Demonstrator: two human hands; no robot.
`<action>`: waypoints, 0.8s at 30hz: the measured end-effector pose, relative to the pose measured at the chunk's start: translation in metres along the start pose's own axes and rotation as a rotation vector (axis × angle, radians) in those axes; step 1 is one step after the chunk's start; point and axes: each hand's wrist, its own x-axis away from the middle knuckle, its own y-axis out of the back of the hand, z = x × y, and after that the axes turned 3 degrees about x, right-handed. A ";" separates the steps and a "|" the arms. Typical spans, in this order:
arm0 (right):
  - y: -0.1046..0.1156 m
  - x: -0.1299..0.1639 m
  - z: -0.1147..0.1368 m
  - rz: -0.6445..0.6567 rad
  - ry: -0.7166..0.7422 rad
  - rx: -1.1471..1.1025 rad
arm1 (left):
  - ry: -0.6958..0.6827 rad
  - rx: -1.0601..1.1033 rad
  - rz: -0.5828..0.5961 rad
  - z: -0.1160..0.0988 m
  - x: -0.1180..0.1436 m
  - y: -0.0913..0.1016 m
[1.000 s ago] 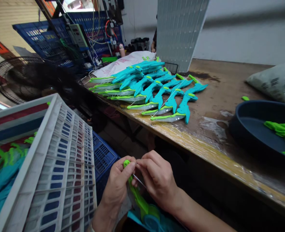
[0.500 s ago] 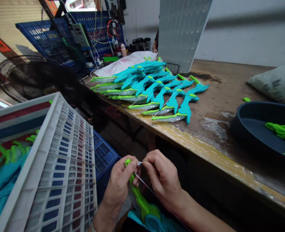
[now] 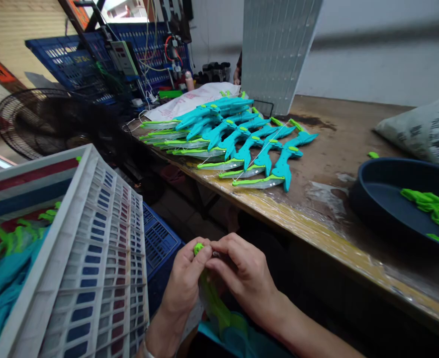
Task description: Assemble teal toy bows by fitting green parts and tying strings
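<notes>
My left hand [image 3: 184, 273] is closed around the green tip of a teal and green toy bow [image 3: 222, 315], whose body hangs blurred below, toward my lap. Close against it, my right hand [image 3: 245, 273] pinches the bow's white string [image 3: 215, 254], with the fingertips meeting those of the left. Only a small pale bit of the string shows between the fingers; the rest is hidden. On the wooden table [image 3: 338, 119] ahead, several similar toy bows [image 3: 256, 149] lie overlapping in a row, some with white strings stretched across.
To my left stands a white slatted crate [image 3: 103, 248] holding more teal and green pieces, beside a blue crate [image 3: 159, 238] and a black fan [image 3: 43, 119]. A dark round basin [image 3: 383, 214] with green parts and a sack [image 3: 428, 127] sit on the right. Another person's arm [image 3: 237, 69] shows behind a grey panel [image 3: 279, 54].
My right fingers have moved left, up against the left hand at the bow's tip. The knotted string that showed between the hands is now mostly covered.
</notes>
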 end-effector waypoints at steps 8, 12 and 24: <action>0.008 0.002 -0.001 0.067 0.017 0.177 | 0.000 -0.025 0.019 0.000 0.001 -0.002; 0.029 0.007 0.007 0.190 0.018 0.340 | -0.020 -0.029 0.035 0.000 -0.001 -0.002; 0.043 -0.050 0.039 0.554 0.305 0.857 | 0.008 0.168 0.188 -0.024 -0.028 -0.023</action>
